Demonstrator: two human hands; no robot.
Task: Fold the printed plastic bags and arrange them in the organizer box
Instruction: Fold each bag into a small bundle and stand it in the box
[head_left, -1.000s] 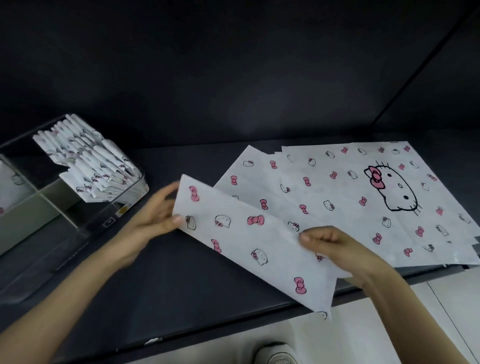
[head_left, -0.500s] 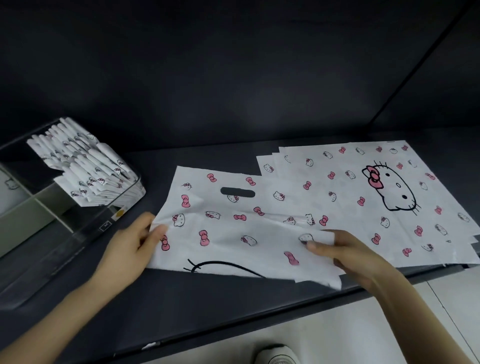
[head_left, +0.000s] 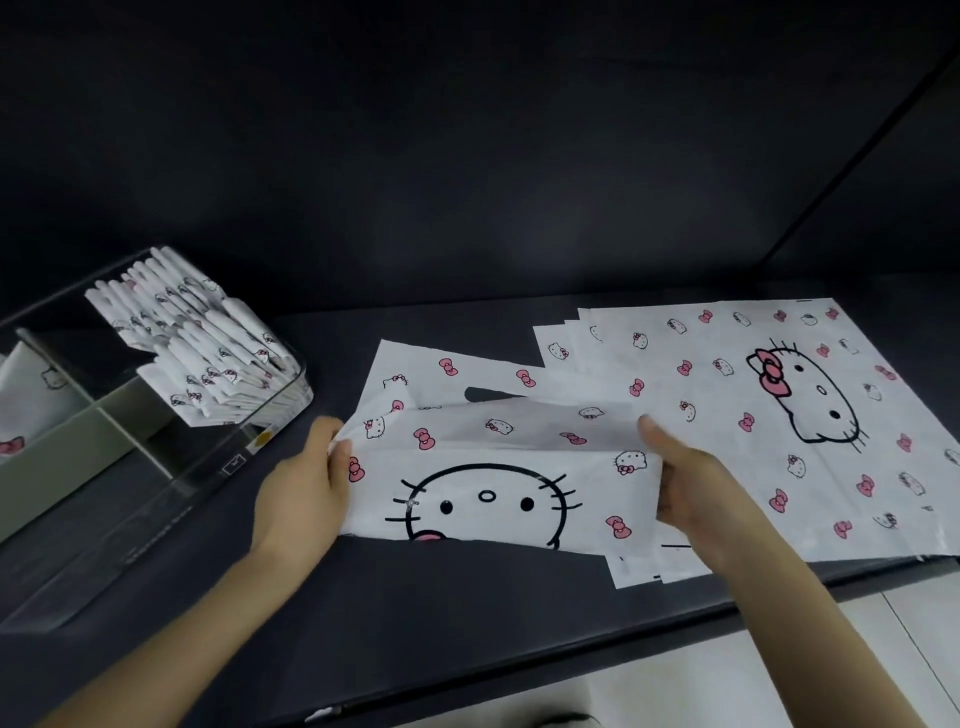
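Centrally, cat-print plastic bag (head_left: 488, 483), seemingly half-folded, pinched at its edges by left hand (head_left: 306, 488) and right hand (head_left: 691, 483), flat bags (head_left: 753, 467) beside, folded bags (head_left: 208, 358) packed in organizer box (head_left: 228, 462).

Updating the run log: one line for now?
folding | left hand: grips white printed plastic bag | right hand: grips same bag | clear organizer box: partly filled

Thin printed plastic film, clear glossy plastic, matt dark worktop.

Front bag (head_left: 488, 467): thin white plastic film, softly sheened, creased, printed in black and pink. Stack of bags (head_left: 727, 395): same film, smooth and flat. Organizer box (head_left: 218, 467): clear hard plastic, glossy, with pale opaque dividers (head_left: 130, 421). Worktop (head_left: 467, 613): dark, smooth, matt.
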